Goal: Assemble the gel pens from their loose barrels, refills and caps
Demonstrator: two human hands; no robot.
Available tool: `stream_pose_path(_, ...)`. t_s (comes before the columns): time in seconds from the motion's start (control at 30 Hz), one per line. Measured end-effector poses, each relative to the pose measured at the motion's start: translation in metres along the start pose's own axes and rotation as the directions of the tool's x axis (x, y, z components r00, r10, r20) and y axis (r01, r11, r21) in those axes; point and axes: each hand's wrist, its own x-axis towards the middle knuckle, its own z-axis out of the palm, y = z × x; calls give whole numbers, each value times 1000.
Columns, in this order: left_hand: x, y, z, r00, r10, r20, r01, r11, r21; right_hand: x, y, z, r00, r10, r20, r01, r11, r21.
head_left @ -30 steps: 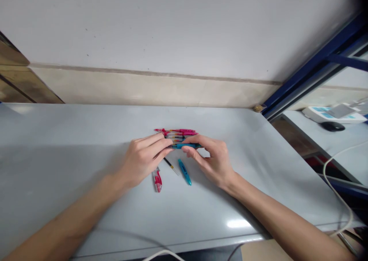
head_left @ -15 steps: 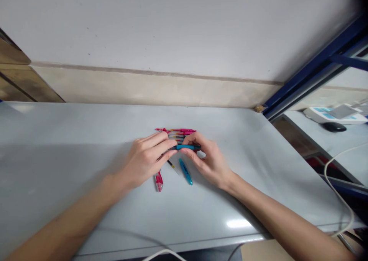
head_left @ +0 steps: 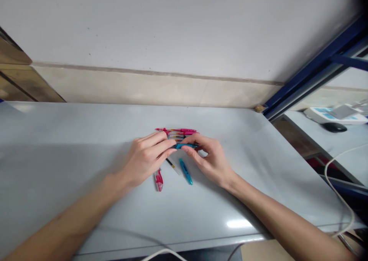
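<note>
Between my two hands lies a blue pen (head_left: pixel 178 146), held level just above the table. My left hand (head_left: pixel 148 155) pinches its left end, which the fingers partly hide. The thumb and forefinger of my right hand (head_left: pixel 211 158) close on its right part. Beyond the fingers, several pens and pen parts lie in a stack of rows, with a pink pen (head_left: pixel 188 130) at the back. Nearer to me are a blue pen barrel (head_left: pixel 185 171), a thin refill with a dark end (head_left: pixel 173 166) and a red and clear pen part (head_left: pixel 158 180).
The grey table (head_left: pixel 86 130) meets a wall at the back. A blue metal frame (head_left: pixel 316 67) rises at the right. Past it are a white device (head_left: pixel 330 115), a black mouse (head_left: pixel 334 127) and a hanging white cable (head_left: pixel 339 194).
The right hand's fingers have shifted slightly along the blue pen to the left, covering more of it. My left hand has barely moved.
</note>
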Motion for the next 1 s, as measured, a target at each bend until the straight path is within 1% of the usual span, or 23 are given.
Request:
stream_pose_path(0.1,0,0,1,1000,7,-29,-7,1000,-16,0,1,-1,1000,-31,-5,31,998,47)
stream_pose_path(0.27,-2,-2,2,999,7,-37,-8,1000,-23,0,0,-1,999,-19,-35,22,997,78)
stream_pose_path(0.4,-2,0,1,999,-5,-34,4,1000,-24,0,-2,0,999,26,-44,-22,995,102)
stream_pose_path(0.47,-1,1,0,1000,-12,-18,11,1000,-26,0,-3,0,997,68,-39,-64,993,102)
stream_pose_path(0.53,-1,2,0,1000,-15,-2,15,999,-32,0,-3,-1,996,83,-38,-80,993,88)
stream_pose_path(0.73,-2,0,1,999,-2,-41,0,999,-34,1,-3,-3,998,-55,-38,57,997,53)
stream_pose_path(0.8,-2,0,2,999,-11,-41,10,999,-40,1,-4,-2,999,-32,-28,34,996,84)
stream_pose_path(0.9,-2,0,2,999,-17,-28,15,999,-49,1,-4,0,998,57,-11,-55,991,119)
stream_pose_path(0.93,-2,0,2,1000,-14,-25,12,999,-47,1,-3,1,998,65,-9,-64,992,110)
stream_pose_path(1.0,-2,0,2,999,-3,-34,2,999,-33,1,-2,1,999,28,-20,-26,997,76)
